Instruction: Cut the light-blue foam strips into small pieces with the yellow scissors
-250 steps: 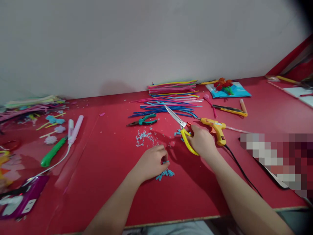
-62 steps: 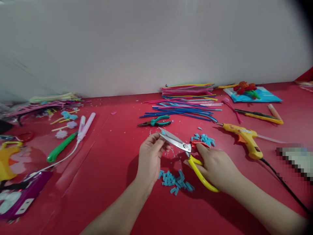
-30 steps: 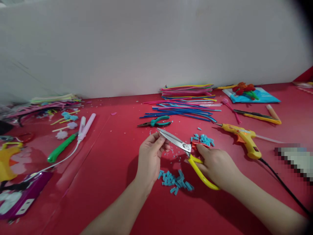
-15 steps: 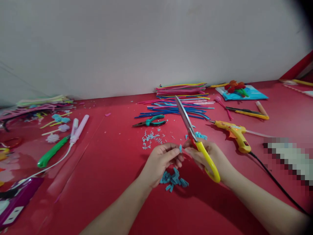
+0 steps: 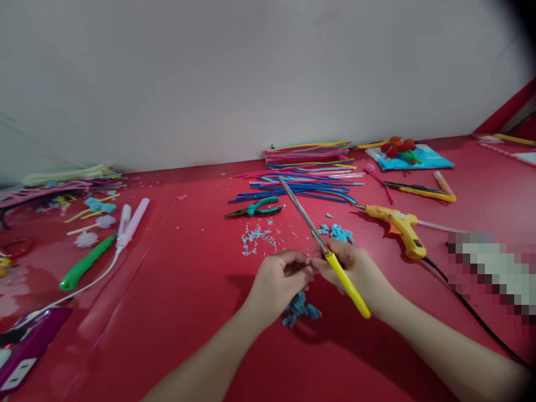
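My right hand [image 5: 358, 268] grips yellow-handled scissors [image 5: 318, 240], their closed blades pointing up and away to the left. My left hand [image 5: 278, 279] is pinched shut right against my right hand's fingertips; what it holds is hidden. Under both hands lies a small heap of light blue cut pieces [image 5: 302, 309] on the red table [image 5: 188, 312]. A second heap of blue pieces [image 5: 337, 231] lies just beyond my right hand, and fine blue trimmings [image 5: 256, 239] are scattered to the left of the blades.
Green-handled pliers [image 5: 255, 208] and a stack of coloured pipe cleaners [image 5: 307, 173] lie further back. A yellow glue gun [image 5: 397, 226] with a black cord sits to the right. A green-handled tool [image 5: 86, 262] and a pink device [image 5: 134, 221] lie on the left.
The scissors have swung from lying low across the table to pointing up and away. My left hand left the blade tip and drew in to meet my right hand, pinching a small blue piece.
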Available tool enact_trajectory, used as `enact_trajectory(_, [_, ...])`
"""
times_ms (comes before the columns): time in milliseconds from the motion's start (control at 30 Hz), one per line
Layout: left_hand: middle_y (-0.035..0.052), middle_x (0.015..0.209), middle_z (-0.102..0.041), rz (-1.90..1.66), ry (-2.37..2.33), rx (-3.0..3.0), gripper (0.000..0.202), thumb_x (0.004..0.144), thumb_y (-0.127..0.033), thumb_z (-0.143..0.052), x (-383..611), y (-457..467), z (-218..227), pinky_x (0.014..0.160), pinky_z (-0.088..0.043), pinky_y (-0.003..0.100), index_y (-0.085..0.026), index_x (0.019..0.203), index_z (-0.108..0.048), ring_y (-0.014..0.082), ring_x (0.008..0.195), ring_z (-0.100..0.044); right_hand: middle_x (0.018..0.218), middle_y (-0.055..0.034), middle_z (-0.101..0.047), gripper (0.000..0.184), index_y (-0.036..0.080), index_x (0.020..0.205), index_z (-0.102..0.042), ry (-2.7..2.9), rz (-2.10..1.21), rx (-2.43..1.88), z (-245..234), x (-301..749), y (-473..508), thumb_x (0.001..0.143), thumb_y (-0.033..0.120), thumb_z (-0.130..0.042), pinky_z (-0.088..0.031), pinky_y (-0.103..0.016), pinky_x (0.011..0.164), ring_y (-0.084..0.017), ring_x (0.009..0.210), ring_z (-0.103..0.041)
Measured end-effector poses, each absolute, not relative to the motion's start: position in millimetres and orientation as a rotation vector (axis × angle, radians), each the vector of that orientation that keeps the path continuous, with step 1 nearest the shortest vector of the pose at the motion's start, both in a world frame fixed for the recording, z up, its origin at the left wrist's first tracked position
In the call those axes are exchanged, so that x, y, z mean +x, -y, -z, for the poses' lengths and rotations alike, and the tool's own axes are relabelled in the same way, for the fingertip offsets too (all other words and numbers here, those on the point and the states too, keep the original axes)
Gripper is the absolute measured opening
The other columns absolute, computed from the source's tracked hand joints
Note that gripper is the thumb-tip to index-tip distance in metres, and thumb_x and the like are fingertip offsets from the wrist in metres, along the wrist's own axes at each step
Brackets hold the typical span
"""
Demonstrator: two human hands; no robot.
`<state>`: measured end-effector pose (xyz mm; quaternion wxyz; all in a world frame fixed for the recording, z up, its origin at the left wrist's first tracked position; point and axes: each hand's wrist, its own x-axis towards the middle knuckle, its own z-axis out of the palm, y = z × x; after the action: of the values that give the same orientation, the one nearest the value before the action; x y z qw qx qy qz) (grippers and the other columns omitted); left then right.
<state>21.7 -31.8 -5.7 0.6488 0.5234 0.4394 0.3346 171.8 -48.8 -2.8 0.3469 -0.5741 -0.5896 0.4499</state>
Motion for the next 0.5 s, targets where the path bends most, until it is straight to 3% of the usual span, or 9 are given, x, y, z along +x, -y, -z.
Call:
enact_trajectory(233, [-0.0006, 0.055, -0.055, -0.950, -1.025, 1.117, 0.007, 0.068, -0.022, -0.058, 16.1, 23.0, 0.2, 0.048, -0.040, 0.021, -0.015, 0.069, -0.058, 0.0087, 0.047, -0.049, 0.053, 0.0041, -0.045, 0.024, 0.020, 0.069, -0.045, 1.890, -0.624, -1.688, 0.5, 184.8, 47.3, 0.070, 0.044, -0.049, -0.024, -0.020, 0.043, -0.008, 0.046, -0.038])
enact_trajectory(500, [0.0017, 0.066, -0.059, -1.279, -0.971, 0.828, 0.009, 0.068, -0.019, -0.059, 4.4, 10.4, -1.6, 0.052, -0.039, 0.018, -0.013, 0.075, -0.057, 0.0068, 0.054, -0.052, 0.057, -0.0011, -0.055, 0.033, 0.020, 0.078, -0.041, 2.275, -0.159, -1.872, 5.5, 184.4, 47.5, 0.075, 0.052, -0.037, -0.020, -0.024, 0.045, -0.016, 0.052, -0.052])
